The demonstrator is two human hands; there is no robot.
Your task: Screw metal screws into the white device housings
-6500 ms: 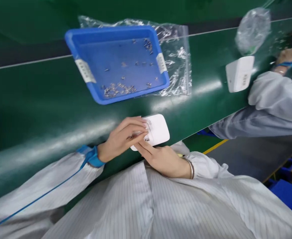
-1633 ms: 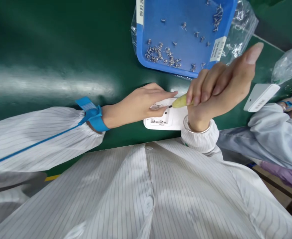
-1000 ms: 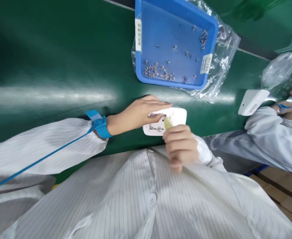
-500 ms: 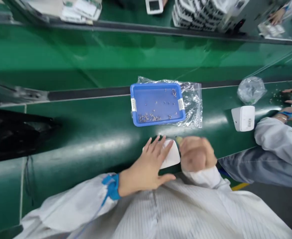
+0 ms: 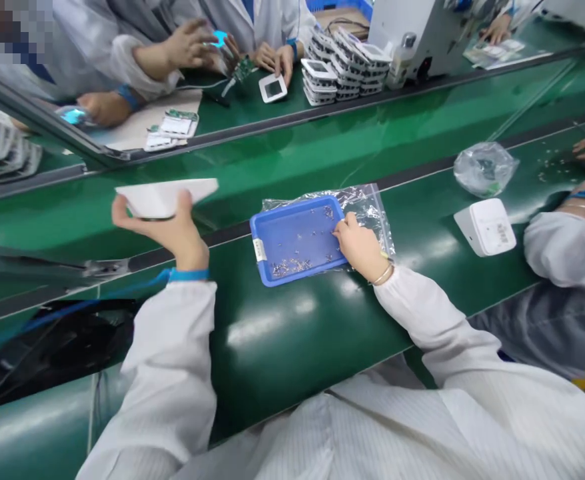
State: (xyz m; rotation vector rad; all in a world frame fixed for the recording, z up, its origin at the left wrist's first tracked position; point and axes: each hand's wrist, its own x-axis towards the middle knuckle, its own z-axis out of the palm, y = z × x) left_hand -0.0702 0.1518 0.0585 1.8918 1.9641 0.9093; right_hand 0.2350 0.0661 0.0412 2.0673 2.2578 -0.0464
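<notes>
Raised at the left, my left hand (image 5: 170, 230) grips a white plastic housing (image 5: 160, 199) between thumb and fingers, above the bench. The blue tray (image 5: 292, 247) of small screws (image 5: 291, 268) lies in front of me. Over its right rim, my right hand (image 5: 361, 248) reaches with fingertips pinched together; whether a screw is between them is hidden. A thin yellow-green tool (image 5: 385, 255) shows beside the right wrist, its remainder covered by the hand. Under the tray lies a clear zip bag (image 5: 372, 207).
Another white housing (image 5: 492, 227) and a clear plastic bag (image 5: 486, 169) lie to the right, near a co-worker's sleeve (image 5: 565, 243). Stacked white units (image 5: 345, 70) stand across the divider, where co-workers' hands (image 5: 275, 61) work. A black object (image 5: 62, 347) is at left.
My left hand has lifted the white housing off the bench, up and to the left. My right hand has moved forward to the tray's right rim. The view has tilted up.
</notes>
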